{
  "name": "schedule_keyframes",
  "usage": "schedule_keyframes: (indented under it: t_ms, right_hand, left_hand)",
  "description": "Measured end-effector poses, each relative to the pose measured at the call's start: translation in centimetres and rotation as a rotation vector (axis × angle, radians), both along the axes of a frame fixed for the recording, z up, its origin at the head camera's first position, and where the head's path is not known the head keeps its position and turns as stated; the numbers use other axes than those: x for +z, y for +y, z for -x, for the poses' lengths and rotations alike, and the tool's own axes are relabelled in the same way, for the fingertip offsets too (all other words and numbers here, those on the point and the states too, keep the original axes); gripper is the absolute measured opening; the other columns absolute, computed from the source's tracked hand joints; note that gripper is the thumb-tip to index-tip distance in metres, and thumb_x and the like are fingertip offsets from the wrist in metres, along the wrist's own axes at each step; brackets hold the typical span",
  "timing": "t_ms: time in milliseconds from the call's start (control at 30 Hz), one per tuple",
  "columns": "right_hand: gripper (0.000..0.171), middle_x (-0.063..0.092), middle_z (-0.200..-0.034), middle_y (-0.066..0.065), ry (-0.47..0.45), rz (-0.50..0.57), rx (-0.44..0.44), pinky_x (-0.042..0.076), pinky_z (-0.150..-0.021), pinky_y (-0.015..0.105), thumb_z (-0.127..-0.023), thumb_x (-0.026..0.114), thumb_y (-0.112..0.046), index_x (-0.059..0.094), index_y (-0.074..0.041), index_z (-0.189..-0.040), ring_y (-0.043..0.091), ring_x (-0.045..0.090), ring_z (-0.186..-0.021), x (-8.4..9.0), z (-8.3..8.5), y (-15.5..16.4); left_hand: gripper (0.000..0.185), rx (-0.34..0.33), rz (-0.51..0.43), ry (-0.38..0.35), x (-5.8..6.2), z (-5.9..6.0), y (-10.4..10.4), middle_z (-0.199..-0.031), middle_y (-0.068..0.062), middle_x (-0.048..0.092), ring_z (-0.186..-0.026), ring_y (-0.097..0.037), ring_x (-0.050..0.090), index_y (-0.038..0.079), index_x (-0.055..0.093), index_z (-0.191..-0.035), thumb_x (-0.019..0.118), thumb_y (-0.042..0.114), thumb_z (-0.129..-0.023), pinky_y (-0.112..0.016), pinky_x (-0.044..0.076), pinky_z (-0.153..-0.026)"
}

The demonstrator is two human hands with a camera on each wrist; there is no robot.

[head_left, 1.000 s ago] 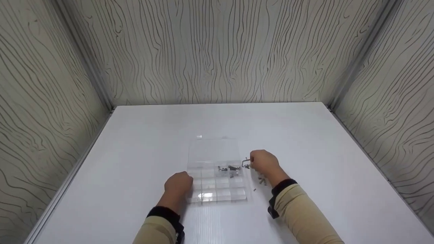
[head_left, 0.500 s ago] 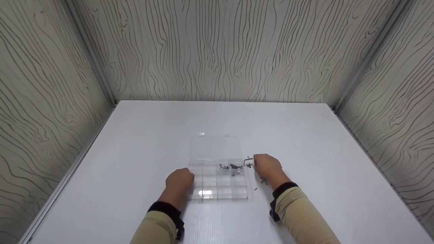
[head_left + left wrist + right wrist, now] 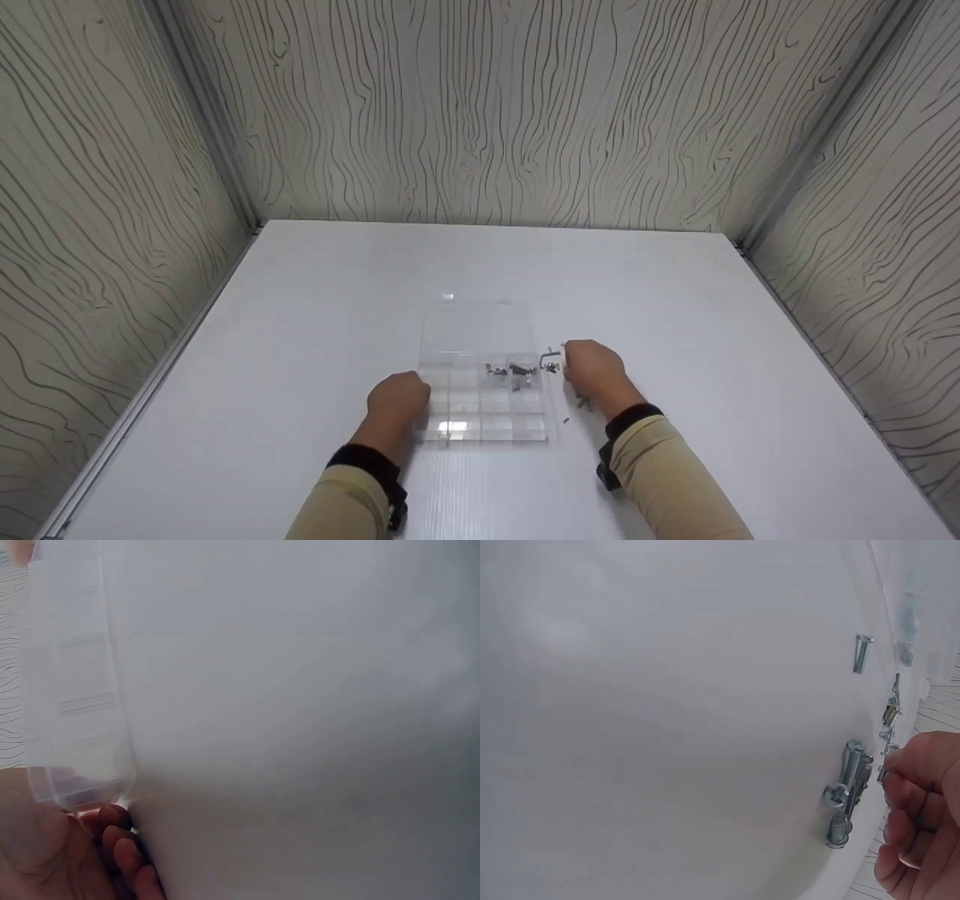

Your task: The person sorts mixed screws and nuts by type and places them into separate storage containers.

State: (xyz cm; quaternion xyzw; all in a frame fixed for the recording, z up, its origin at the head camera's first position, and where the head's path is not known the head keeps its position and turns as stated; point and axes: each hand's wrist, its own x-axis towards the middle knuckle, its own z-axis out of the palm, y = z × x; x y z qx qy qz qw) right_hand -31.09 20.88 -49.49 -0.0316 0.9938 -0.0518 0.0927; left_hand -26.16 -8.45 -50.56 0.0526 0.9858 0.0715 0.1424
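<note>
I see the left hand (image 3: 397,399) resting against the near left edge of the clear compartment box (image 3: 480,409), its fingers (image 3: 120,851) curled at the corner, steadying it on the worktop (image 3: 300,337). The right hand (image 3: 592,369) sits just right of the box, fingers (image 3: 911,791) bunched over a small screw I cannot make out clearly; loose screws (image 3: 847,795) lie right by the fingertips, and an L-shaped key (image 3: 546,355) just beyond them. To do this well, I'd pinch one screw only, lift it clear of the pile, and keep the box pinned while crossing to the compartment holding screws (image 3: 514,371)
</note>
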Motion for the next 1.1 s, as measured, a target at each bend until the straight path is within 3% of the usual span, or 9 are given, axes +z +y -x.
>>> schedule_keyframes:
  t_ms: [167, 367, 600, 733, 867, 967, 1100]
  right_hand:
    - [0.010, 0.057, -0.072, 0.002, -0.008, 0.013, 0.005, 0.048, -0.063, 0.034, -0.083, 0.065, -0.017, 0.059, -0.009, -0.086, 0.018, 0.053, -0.065, 1.1, 0.1, 0.0]
    - [0.013, 0.057, -0.072, 0.000, 0.023, 0.093, 0.032, 0.047, -0.061, 0.032, -0.079, 0.068, -0.018, 0.058, -0.011, -0.081, 0.016, 0.052, -0.065, 2.4, 0.1, -1.0]
    - [0.009, 0.058, -0.074, 0.000, 0.054, 0.110, 0.111, 0.047, -0.061, 0.033, -0.079, 0.066, -0.016, 0.058, -0.012, -0.080, 0.017, 0.053, -0.067, 2.9, -0.3, -3.1]
    - [0.008, 0.058, -0.074, -0.001, 0.050, 0.109, 0.134, 0.047, -0.062, 0.033, -0.080, 0.065, -0.016, 0.058, -0.012, -0.081, 0.016, 0.053, -0.068, 3.0, -0.5, -4.1]
    - [0.008, 0.059, -0.076, -0.002, 0.064, 0.124, 0.155, 0.047, -0.062, 0.032, -0.080, 0.066, -0.016, 0.059, -0.013, -0.080, 0.015, 0.053, -0.068, 3.2, -0.9, -4.6]
    - [0.007, 0.060, -0.077, -0.001, 0.071, 0.126, 0.168, 0.047, -0.061, 0.032, -0.080, 0.065, -0.015, 0.059, -0.012, -0.080, 0.015, 0.053, -0.068, 3.3, -0.9, -4.7]
    - [0.006, 0.061, -0.077, -0.001, 0.070, 0.112, 0.175, 0.047, -0.062, 0.033, -0.080, 0.065, -0.015, 0.059, -0.012, -0.080, 0.016, 0.054, -0.069, 3.2, -1.0, -4.7]
  left_hand:
    - [0.004, 0.107, -0.125, -0.001, -0.1, 0.1, 0.1, -0.080, -0.007, 0.060, -0.069, -0.019, 0.050, 0.007, 0.062, -0.077, 0.059, 0.008, -0.074, -0.035, 0.049, -0.058]
    - [0.027, 0.161, -0.177, 0.022, -0.2, 0.1, -0.2, -0.085, -0.010, 0.062, -0.075, -0.022, 0.055, 0.004, 0.063, -0.084, 0.043, 0.021, -0.089, -0.039, 0.050, -0.063]
    - [0.024, 0.106, -0.157, 0.029, 0.2, -0.1, -0.3, -0.083, -0.010, 0.061, -0.073, -0.022, 0.054, 0.003, 0.063, -0.084, 0.044, 0.018, -0.089, -0.040, 0.050, -0.061]
    - [0.022, 0.074, -0.136, 0.041, 0.0, -0.3, -0.5, -0.077, -0.008, 0.059, -0.068, -0.020, 0.051, 0.005, 0.060, -0.076, 0.045, 0.016, -0.088, -0.038, 0.048, -0.056]
    - [0.007, -0.036, -0.034, 0.037, -0.3, -0.2, -0.6, -0.087, -0.007, 0.061, -0.074, -0.021, 0.053, 0.006, 0.063, -0.080, 0.056, 0.007, -0.081, -0.037, 0.049, -0.061]
    - [0.011, -0.089, 0.018, 0.038, -0.5, 0.0, -0.6, -0.094, -0.009, 0.061, -0.081, -0.023, 0.055, 0.005, 0.065, -0.088, 0.062, 0.005, -0.077, -0.038, 0.050, -0.067]
    - [0.013, -0.029, -0.029, 0.028, -0.7, 0.2, -0.4, -0.090, -0.009, 0.061, -0.079, -0.023, 0.056, 0.003, 0.064, -0.089, 0.058, 0.012, -0.083, -0.038, 0.050, -0.066]
